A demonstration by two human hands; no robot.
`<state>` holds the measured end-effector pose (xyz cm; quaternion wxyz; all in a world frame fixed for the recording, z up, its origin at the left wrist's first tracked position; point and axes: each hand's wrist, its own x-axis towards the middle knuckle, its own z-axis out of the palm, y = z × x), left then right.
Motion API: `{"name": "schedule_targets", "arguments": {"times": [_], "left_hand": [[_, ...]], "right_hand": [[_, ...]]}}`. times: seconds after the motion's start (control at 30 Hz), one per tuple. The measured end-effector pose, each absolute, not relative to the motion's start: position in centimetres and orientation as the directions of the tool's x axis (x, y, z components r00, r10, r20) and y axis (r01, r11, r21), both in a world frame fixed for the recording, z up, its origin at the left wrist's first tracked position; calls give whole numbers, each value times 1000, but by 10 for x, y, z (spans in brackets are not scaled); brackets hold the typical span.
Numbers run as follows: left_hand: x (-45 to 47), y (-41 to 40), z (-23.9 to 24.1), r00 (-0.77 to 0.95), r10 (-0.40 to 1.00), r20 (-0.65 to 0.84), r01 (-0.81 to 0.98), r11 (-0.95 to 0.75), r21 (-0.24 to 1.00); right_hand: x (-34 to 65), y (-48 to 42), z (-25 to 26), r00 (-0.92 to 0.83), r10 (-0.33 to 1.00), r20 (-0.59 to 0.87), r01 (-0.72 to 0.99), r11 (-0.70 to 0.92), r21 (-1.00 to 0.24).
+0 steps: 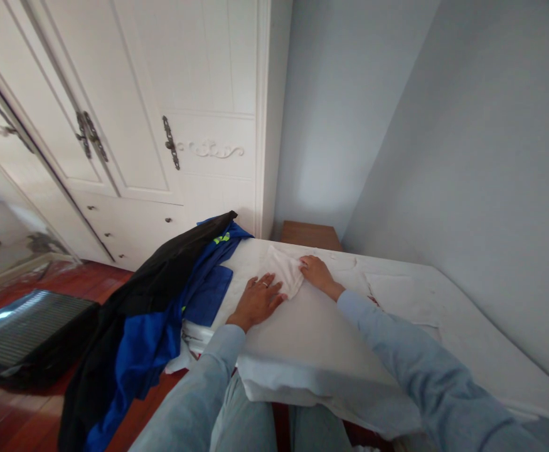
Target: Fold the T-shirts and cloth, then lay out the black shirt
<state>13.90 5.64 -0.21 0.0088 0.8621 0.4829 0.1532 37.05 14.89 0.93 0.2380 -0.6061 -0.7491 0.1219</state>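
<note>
A small piece of white cloth (281,267) lies on the white-covered table (330,333) in front of me. My left hand (258,301) rests on its near left side, palm down with the fingers spread; a ring shows on one finger. At the cloth's right edge, my right hand (319,273) pinches a bit of the fabric between thumb and fingers. Left of my left hand lies a dark blue cloth piece (208,295), partly under a black and blue garment (161,301) that drapes off the table's left end.
A white wardrobe (213,81) with dark metal handles stands behind the table. Past the far edge is a brown wooden box-like piece (312,234). Grey walls (490,157) border the right side. A black ridged case (29,333) lies on the red wooden floor (109,285).
</note>
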Motion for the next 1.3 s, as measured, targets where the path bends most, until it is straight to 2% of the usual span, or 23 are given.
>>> {"name": "schedule_targets", "arguments": {"times": [0.13, 0.27, 0.4, 0.53, 0.67, 0.77, 0.83, 0.87, 1.0, 1.3], "left_hand": [[138, 58, -3, 501, 824, 267, 823, -548, 148], [137, 57, -2, 490, 828, 275, 825, -542, 161], [138, 56, 0, 490, 830, 267, 822, -542, 176], [138, 56, 1, 497, 831, 251, 816, -546, 192], [137, 55, 2, 522, 814, 255, 795, -573, 199], [137, 54, 3, 589, 754, 291, 742, -647, 174], [137, 54, 4, 628, 716, 305, 703, -690, 174], [137, 54, 3, 640, 706, 303, 688, -702, 182], [137, 54, 5, 674, 693, 256, 661, -721, 209], [135, 52, 10, 732, 669, 125, 657, -743, 132]], "right_hand": [[373, 175, 6, -29, 983, 183, 816, 129, -563], [378, 189, 7, 20, 988, 153, 742, 88, -664], [387, 192, 6, 58, 991, 124, 736, 42, -676], [392, 187, 8, 69, 979, 191, 798, 61, -599], [378, 175, 13, -25, 952, 306, 839, 186, -511], [362, 167, 11, -326, 875, 358, 829, 447, -337], [355, 164, 5, -531, 790, 307, 781, 597, -185], [354, 164, 1, -579, 770, 268, 767, 626, -138], [356, 167, -15, -555, 810, 188, 804, 581, -126], [360, 169, -19, -563, 818, 116, 815, 573, -87]]}}
